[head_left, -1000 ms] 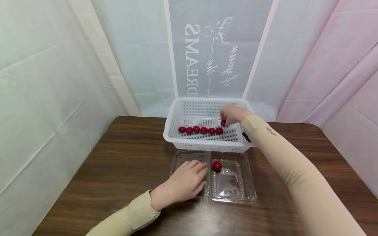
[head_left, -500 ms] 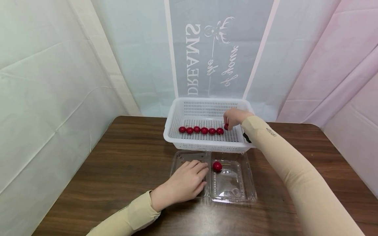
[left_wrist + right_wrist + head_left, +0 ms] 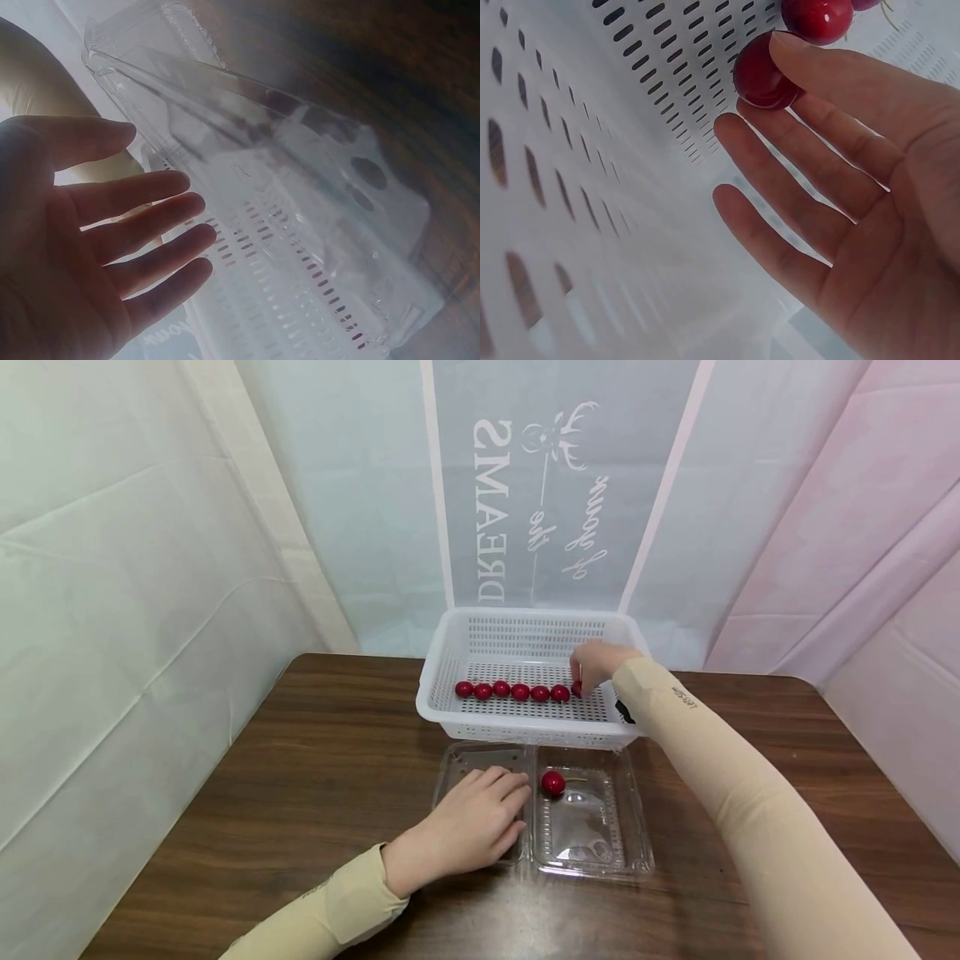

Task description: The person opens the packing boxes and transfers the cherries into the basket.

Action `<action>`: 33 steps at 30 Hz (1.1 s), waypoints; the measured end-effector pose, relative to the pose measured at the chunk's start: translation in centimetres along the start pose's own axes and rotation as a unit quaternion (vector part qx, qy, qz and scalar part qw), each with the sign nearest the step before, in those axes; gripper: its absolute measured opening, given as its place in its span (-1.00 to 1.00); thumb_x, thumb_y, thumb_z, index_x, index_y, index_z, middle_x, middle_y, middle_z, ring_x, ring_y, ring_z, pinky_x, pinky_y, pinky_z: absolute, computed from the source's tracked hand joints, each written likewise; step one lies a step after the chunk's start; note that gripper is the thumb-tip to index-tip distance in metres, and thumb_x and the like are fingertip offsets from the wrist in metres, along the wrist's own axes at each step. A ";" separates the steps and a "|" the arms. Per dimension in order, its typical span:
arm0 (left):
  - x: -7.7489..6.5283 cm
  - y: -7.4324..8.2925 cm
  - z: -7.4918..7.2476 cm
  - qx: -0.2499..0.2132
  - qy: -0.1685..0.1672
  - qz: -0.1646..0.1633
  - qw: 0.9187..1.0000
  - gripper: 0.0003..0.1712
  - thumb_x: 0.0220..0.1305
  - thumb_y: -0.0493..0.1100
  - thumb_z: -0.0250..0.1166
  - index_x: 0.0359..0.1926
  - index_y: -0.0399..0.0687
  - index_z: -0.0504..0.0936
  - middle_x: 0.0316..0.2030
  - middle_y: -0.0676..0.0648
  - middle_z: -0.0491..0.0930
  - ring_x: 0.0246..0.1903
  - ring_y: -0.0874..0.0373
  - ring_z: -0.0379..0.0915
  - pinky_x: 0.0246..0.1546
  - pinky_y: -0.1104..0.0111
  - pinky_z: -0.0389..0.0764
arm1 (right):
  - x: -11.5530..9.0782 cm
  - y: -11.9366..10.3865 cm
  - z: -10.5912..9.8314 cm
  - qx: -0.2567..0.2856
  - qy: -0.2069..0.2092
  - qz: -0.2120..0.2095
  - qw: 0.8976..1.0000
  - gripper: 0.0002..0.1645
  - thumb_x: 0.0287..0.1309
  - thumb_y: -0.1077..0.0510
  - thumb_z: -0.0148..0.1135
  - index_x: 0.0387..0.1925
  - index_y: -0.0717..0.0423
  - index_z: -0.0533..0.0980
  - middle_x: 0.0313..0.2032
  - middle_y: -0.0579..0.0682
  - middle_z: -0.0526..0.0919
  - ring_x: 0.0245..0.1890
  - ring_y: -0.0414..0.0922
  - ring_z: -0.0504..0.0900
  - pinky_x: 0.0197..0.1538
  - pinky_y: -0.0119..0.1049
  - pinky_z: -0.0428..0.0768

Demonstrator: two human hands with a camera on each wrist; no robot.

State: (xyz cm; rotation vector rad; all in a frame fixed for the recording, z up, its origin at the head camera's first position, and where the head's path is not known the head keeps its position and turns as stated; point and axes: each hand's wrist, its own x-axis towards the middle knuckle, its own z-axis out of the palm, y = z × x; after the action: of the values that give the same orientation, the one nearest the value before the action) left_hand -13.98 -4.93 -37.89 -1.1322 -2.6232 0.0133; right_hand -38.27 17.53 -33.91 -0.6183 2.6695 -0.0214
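Note:
Inside the white slotted basket (image 3: pixel 480 722), several red cherries (image 3: pixel 520 692) lie in a row from left to right. At the row's right end my right hand (image 3: pixel 600 662) pinches one more cherry (image 3: pixel 765 73) between thumb and fingers, right beside the last cherry (image 3: pixel 819 16) of the row. My left hand (image 3: pixel 474 822) lies over the left half of an opened clear plastic box (image 3: pixel 630 827), its fingers spread and nearly straight in the left wrist view. A single cherry with a stem (image 3: pixel 552 783) rests in the box's right half.
The basket stands at the back of the dark wooden table (image 3: pixel 330 760), against a pale printed curtain (image 3: pixel 540 485). White cloth walls rise at both sides. A black item (image 3: pixel 625 712) shows by the basket's right end, partly behind the right sleeve.
My right hand has lowered the pinched cherry and brought it slightly right and nearer, down to the end of the row. The left hand has stayed in place.

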 end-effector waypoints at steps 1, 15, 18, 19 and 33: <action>0.0 0.0 0.0 0.000 0.000 0.001 1.000 -0.58 0.29 0.05 0.13 0.04 -0.09 0.58 0.09 -0.04 0.53 0.06 0.10 0.42 -0.02 0.25 0.49 | 0.0 0.0 0.0 0.001 0.000 -0.001 1.000 -0.64 -0.19 0.23 0.46 -0.24 0.11 0.60 -0.23 0.03 0.63 -0.17 -0.02 0.53 -0.08 -0.14 0.51; 0.0 0.0 0.1 0.003 0.007 0.003 1.000 -0.59 0.28 0.05 0.14 0.03 -0.09 0.59 0.08 -0.04 0.54 0.05 0.10 0.42 -0.04 0.26 0.49 | -0.2 -0.5 0.2 0.016 -0.012 0.003 1.000 -0.71 -0.16 0.26 0.43 -0.29 0.09 0.59 -0.24 0.00 0.62 -0.18 -0.04 0.53 -0.11 -0.19 0.50; -0.1 0.0 0.0 0.002 0.006 0.003 1.000 -0.58 0.28 0.05 0.15 0.03 -0.08 0.59 0.08 -0.04 0.54 0.06 0.10 0.42 -0.03 0.26 0.49 | -0.2 -0.5 0.2 0.020 -0.013 0.004 1.000 -0.69 -0.18 0.26 0.44 -0.28 0.09 0.59 -0.23 0.01 0.63 -0.16 -0.03 0.53 -0.07 -0.16 0.50; -0.1 0.0 0.0 0.002 0.006 0.003 1.000 -0.58 0.28 0.05 0.14 0.03 -0.08 0.59 0.09 -0.04 0.54 0.06 0.10 0.42 -0.03 0.26 0.49 | -0.3 -0.5 0.3 0.022 -0.014 0.005 1.000 -0.68 -0.18 0.27 0.43 -0.27 0.09 0.59 -0.22 0.02 0.63 -0.15 -0.02 0.53 -0.06 -0.14 0.50; -0.1 0.0 0.2 0.000 0.017 0.006 1.000 -0.59 0.26 0.04 0.17 0.02 -0.09 0.59 0.08 -0.05 0.54 0.05 0.10 0.42 -0.04 0.27 0.49 | -0.8 -0.9 -0.6 0.002 0.007 -0.016 1.000 -0.69 -0.08 0.18 0.37 -0.21 0.13 0.58 -0.18 0.07 0.63 -0.12 0.01 0.53 -0.03 -0.10 0.49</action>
State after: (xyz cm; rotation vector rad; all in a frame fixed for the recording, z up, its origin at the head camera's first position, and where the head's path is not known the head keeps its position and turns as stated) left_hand -13.92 -4.97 -38.08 -1.1377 -2.5858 -0.0036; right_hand -37.42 17.02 -32.98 -0.6609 2.6719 -0.0392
